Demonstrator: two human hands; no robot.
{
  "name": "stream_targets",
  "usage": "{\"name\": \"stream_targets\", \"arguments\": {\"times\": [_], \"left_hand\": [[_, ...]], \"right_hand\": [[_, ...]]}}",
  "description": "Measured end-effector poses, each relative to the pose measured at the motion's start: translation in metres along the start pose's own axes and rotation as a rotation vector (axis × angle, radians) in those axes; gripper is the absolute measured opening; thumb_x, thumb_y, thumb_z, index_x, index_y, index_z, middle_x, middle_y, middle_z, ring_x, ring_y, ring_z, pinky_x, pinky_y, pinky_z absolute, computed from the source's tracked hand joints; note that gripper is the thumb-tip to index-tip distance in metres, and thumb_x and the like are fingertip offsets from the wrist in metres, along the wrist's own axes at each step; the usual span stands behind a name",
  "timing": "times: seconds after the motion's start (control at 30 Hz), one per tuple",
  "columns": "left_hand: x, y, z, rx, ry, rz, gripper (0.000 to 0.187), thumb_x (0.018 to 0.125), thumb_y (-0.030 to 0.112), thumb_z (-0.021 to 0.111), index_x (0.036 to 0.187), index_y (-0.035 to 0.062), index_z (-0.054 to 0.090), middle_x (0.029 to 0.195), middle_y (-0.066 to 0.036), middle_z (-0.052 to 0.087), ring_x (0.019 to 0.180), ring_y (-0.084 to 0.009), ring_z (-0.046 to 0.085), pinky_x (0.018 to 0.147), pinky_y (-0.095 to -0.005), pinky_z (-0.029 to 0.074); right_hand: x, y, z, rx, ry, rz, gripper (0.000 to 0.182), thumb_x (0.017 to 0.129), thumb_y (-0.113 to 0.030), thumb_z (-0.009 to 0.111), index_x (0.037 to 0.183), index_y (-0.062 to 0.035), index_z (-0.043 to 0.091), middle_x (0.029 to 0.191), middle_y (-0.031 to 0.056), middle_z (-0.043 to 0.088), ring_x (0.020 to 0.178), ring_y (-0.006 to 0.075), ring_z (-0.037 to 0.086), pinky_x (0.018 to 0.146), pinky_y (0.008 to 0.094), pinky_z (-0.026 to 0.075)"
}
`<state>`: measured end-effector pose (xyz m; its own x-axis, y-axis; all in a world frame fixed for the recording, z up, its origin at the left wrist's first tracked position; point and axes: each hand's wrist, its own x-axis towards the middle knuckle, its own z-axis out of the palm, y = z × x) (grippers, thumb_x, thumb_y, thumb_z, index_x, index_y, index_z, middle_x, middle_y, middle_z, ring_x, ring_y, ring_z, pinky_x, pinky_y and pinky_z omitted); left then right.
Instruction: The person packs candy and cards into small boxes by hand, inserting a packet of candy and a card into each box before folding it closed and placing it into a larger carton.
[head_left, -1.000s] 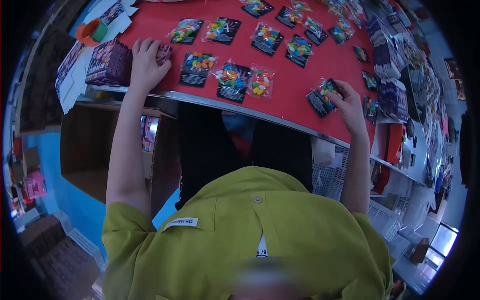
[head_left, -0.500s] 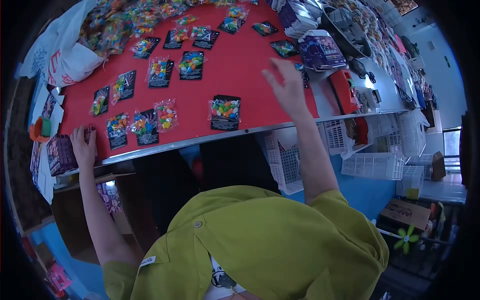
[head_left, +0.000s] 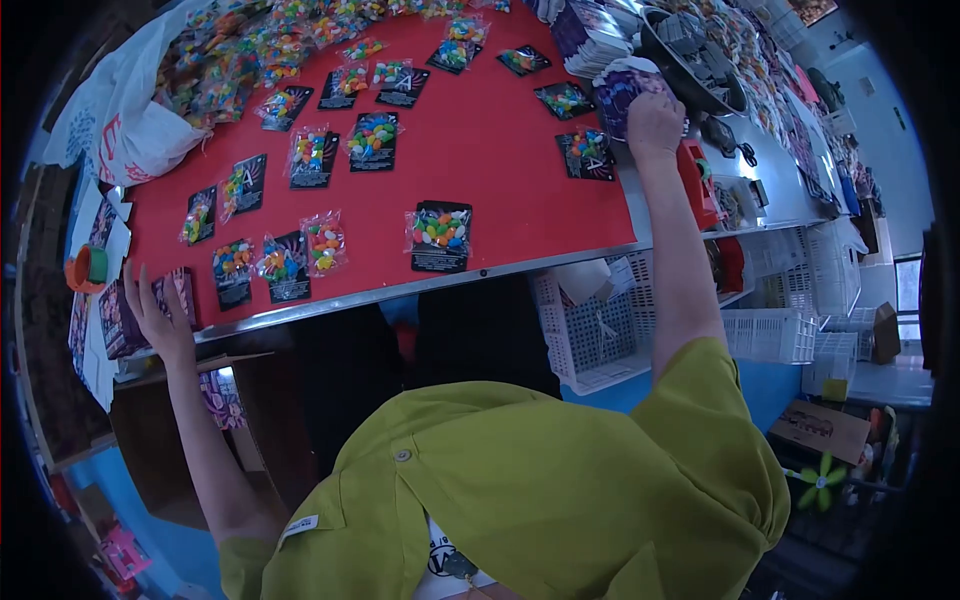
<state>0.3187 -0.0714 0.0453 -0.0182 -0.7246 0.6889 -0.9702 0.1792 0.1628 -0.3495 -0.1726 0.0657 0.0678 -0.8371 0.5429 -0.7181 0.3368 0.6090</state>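
My right hand (head_left: 657, 122) reaches to the right edge of the red mat, its fingers curled over the near end of a stack of purple printed packets (head_left: 622, 88). How many it grips is hidden. My left hand (head_left: 163, 325) lies open with fingers stretched at the table's left front corner, against a pile of purple printed packs (head_left: 120, 322). Clear bags of colourful candies on black cards lie in loose rows between the hands. One such candy bag (head_left: 440, 230) is near the front edge, and another candy bag (head_left: 587, 150) lies just left of my right wrist.
A heap of bagged candies (head_left: 300, 35) covers the far left, beside a white plastic bag (head_left: 130, 110). At right stand a red tape dispenser (head_left: 700, 185), scissors (head_left: 745, 153) and a dark tray (head_left: 690, 60). White baskets (head_left: 600, 330) sit below the table edge, and an open carton (head_left: 190, 440) stands below left.
My right hand has moved right, from above the mat onto the purple packets. A candy bag it partly covered now shows fully. My left hand has lifted slightly and spread its fingers.
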Motion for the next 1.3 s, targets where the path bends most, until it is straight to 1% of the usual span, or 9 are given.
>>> {"name": "stream_targets", "arguments": {"times": [0.1, 0.17, 0.23, 0.3, 0.47, 1.0, 1.2, 1.27, 1.3], "left_hand": [[0.023, 0.072, -0.021, -0.180, 0.111, 0.043, 0.038, 0.093, 0.014, 0.054, 0.129, 0.0059, 0.047, 0.129, -0.015, 0.050, 0.124, -0.0284, 0.045, 0.098, -0.0400, 0.042], [0.032, 0.150, -0.016, -1.014, -0.030, -0.207, 0.051, 0.088, 0.009, 0.059, 0.135, 0.0038, 0.040, 0.133, -0.016, 0.046, 0.126, -0.0283, 0.043, 0.100, -0.0388, 0.042], [0.035, 0.211, -0.005, -1.504, -0.274, -0.413, 0.082, 0.079, 0.018, 0.070, 0.143, 0.0000, 0.022, 0.144, -0.019, 0.031, 0.134, -0.0315, 0.031, 0.105, -0.0411, 0.035], [0.036, 0.247, 0.016, -1.359, -0.499, -0.401, 0.106, 0.073, 0.027, 0.077, 0.146, 0.0005, 0.005, 0.144, -0.024, 0.026, 0.136, -0.0321, 0.025, 0.106, -0.0410, 0.033], [0.023, 0.245, 0.020, -2.166, -0.728, -0.931, 0.076, 0.074, 0.019, 0.074, 0.133, -0.0002, 0.030, 0.121, -0.015, 0.047, 0.113, -0.0252, 0.049, 0.096, -0.0382, 0.040], [0.002, 0.241, 0.001, -1.952, -1.176, -1.048, 0.058, 0.070, 0.010, 0.076, 0.119, 0.0012, 0.046, 0.104, -0.008, 0.056, 0.100, -0.0173, 0.055, 0.087, -0.0307, 0.045], [-0.006, 0.240, 0.006, -2.030, -0.683, -1.208, 0.043, 0.071, -0.008, 0.069, 0.110, -0.0003, 0.053, 0.099, -0.012, 0.065, 0.083, -0.0230, 0.068, 0.070, -0.0365, 0.059], [-0.012, 0.240, 0.010, -1.932, -0.636, -1.221, 0.042, 0.072, -0.009, 0.069, 0.110, -0.0004, 0.054, 0.098, -0.012, 0.066, 0.083, -0.0227, 0.068, 0.071, -0.0365, 0.059], [-0.015, 0.241, 0.011, -1.835, -0.597, -1.230, 0.040, 0.072, -0.010, 0.068, 0.109, -0.0005, 0.054, 0.097, -0.012, 0.066, 0.082, -0.0224, 0.068, 0.071, -0.0364, 0.059]], "right_hand": [[0.008, 0.011, -0.030, 0.057, 0.255, 0.032, 0.014, 0.085, -0.012, 0.051, 0.077, -0.0078, 0.062, 0.075, 0.0072, 0.064, 0.069, 0.0212, 0.062, 0.074, 0.0362, 0.045], [0.012, 0.002, -0.083, 0.138, 0.347, -0.004, 0.013, 0.086, -0.013, 0.053, 0.077, -0.0061, 0.060, 0.074, 0.0069, 0.063, 0.068, 0.0229, 0.062, 0.071, 0.0350, 0.047], [0.000, -0.040, -0.162, 0.645, 0.466, 0.023, 0.011, 0.086, -0.011, 0.056, 0.079, -0.0029, 0.060, 0.076, 0.0081, 0.063, 0.068, 0.0258, 0.061, 0.069, 0.0370, 0.047], [-0.035, -0.093, -0.227, 1.171, 0.446, -0.085, 0.013, 0.086, -0.010, 0.056, 0.089, 0.0018, 0.061, 0.086, 0.0123, 0.064, 0.077, 0.0309, 0.061, 0.075, 0.0401, 0.048], [-0.075, -0.137, -0.289, 1.948, -0.045, -0.449, 0.036, 0.087, -0.005, 0.050, 0.123, 0.0013, 0.050, 0.127, 0.0176, 0.050, 0.114, 0.0328, 0.050, 0.093, 0.0375, 0.044], [-0.078, -0.165, -0.249, 1.737, 0.327, -0.170, 0.024, 0.080, -0.006, 0.060, 0.103, 0.0008, 0.059, 0.092, 0.0139, 0.056, 0.082, 0.0283, 0.054, 0.082, 0.0389, 0.041], [-0.073, -0.161, -0.251, 1.561, 0.392, 0.058, 0.016, 0.089, -0.012, 0.059, 0.097, 0.0014, 0.060, 0.089, 0.0099, 0.058, 0.084, 0.0200, 0.056, 0.074, 0.0287, 0.045], [-0.087, -0.155, -0.254, 2.246, -0.443, 0.198, 0.020, 0.094, -0.017, 0.055, 0.093, 0.0025, 0.060, 0.080, 0.0053, 0.057, 0.074, 0.0091, 0.053, 0.065, 0.0222, 0.044], [-0.094, -0.154, -0.251, 2.080, -0.433, 0.063, 0.023, 0.096, -0.019, 0.053, 0.091, 0.0026, 0.059, 0.075, 0.0025, 0.057, 0.069, 0.0034, 0.050, 0.062, 0.0190, 0.042]]}}
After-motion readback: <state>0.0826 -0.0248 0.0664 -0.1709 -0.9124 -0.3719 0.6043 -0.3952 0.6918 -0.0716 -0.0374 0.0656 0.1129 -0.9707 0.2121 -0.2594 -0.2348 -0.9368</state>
